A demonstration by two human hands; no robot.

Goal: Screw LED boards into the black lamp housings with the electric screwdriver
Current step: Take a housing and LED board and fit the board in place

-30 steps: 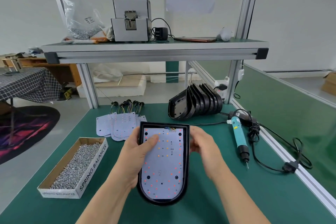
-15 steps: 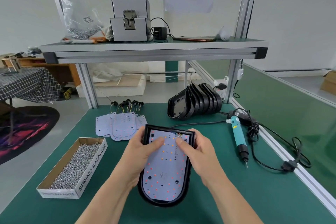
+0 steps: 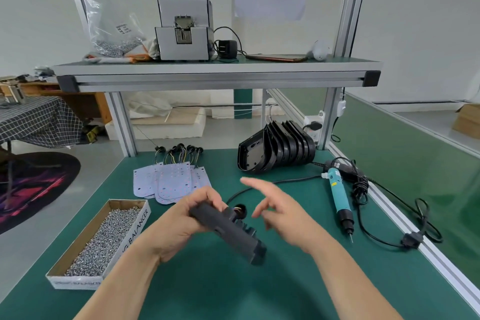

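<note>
My left hand (image 3: 181, 226) grips a black lamp housing (image 3: 228, 232) tilted on edge above the green table, its dark back toward me; the LED board inside is hidden. A black cable grommet (image 3: 240, 208) shows at its top. My right hand (image 3: 280, 212) hovers just right of the housing with fingers spread, holding nothing. The teal electric screwdriver (image 3: 339, 197) lies on the table to the right, tip toward me. A cardboard box of screws (image 3: 104, 239) sits at the left. Loose LED boards (image 3: 170, 182) fan out behind the hands.
A stack of black lamp housings (image 3: 278, 149) leans at the back right. The screwdriver's black cord (image 3: 384, 215) loops along the table's right aluminium rail (image 3: 428, 249). An overhead shelf (image 3: 215, 70) carries a grey screw feeder (image 3: 183, 31) and a bag.
The housing lay flat with the LED board facing up under both hands; now my left hand has turned it onto its edge, back toward me, and my right hand has let go.
</note>
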